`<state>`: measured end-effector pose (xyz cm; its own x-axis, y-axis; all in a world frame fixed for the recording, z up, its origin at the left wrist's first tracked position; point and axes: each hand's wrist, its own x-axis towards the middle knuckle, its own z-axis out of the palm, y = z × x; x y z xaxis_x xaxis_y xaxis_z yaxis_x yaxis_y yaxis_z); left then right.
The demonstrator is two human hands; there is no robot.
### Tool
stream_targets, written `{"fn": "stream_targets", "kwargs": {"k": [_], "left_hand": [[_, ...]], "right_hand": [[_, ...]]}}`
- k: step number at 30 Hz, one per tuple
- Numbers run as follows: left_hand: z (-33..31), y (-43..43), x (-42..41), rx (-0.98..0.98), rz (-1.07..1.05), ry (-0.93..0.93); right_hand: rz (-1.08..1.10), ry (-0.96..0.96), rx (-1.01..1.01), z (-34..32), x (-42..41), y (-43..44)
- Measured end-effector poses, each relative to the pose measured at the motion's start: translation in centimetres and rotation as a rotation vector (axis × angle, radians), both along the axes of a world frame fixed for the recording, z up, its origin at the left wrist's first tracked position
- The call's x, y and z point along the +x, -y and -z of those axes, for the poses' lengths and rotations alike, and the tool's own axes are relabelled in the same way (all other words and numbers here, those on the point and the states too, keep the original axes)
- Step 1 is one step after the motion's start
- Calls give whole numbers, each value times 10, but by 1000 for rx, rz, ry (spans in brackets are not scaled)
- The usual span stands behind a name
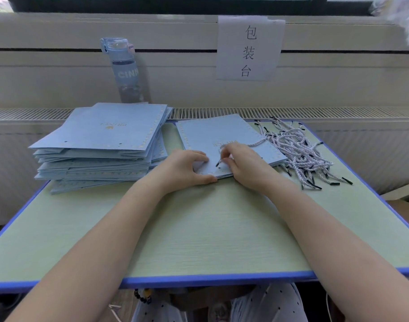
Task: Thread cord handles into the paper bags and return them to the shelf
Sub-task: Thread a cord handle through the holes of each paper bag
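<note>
A flat light-blue paper bag [212, 135] lies in the middle of the table, its near edge toward me. My left hand [187, 168] presses and pinches that near edge beside a punched hole. My right hand [240, 161] pinches a white twisted cord [257, 143] near its black tip, which points down at the hole. The cord trails away to the right across the bag. A loose pile of similar cords [296, 149] lies on the table right of the bag.
A tall stack of flat blue bags [106, 145] sits at the table's left. A blue water bottle [125, 70] stands behind it on the sill. A paper sign [249, 47] hangs on the wall. The green table [199, 228] has a blue rim.
</note>
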<state>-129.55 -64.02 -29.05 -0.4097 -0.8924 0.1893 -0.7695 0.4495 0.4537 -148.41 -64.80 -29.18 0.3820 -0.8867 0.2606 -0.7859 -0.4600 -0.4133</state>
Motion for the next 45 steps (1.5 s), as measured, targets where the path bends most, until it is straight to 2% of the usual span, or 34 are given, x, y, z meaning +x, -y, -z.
{"fn": "stream_targets", "kwargs": {"k": [5,10,16,20,26,33,38,45], "left_hand": [[5,-3,-8,-40,-42,65],[6,-3,-10,-46,-89,83],[4,-3,-10,-47,-85,79],[-1,-3,-5,-43,-93,-36],[-6,-6,-4,-51,-50,-59],[-6,-6,-4,-115,-27,-15],[-12,-11,-6,-139,24,67],[-11,-10,-4,-109,-18,-14]], "right_hand": [[39,225,-21,-2,-10,2],[47,259,9,0,-11,2],[-10,254,-125,3,0,0],[-35,271,-177,6,2,0],[-128,47,-264,6,-1,7],[-182,76,-253,4,-2,5],[-52,264,-128,3,-1,1],[-77,210,-33,-2,1,-2]]}}
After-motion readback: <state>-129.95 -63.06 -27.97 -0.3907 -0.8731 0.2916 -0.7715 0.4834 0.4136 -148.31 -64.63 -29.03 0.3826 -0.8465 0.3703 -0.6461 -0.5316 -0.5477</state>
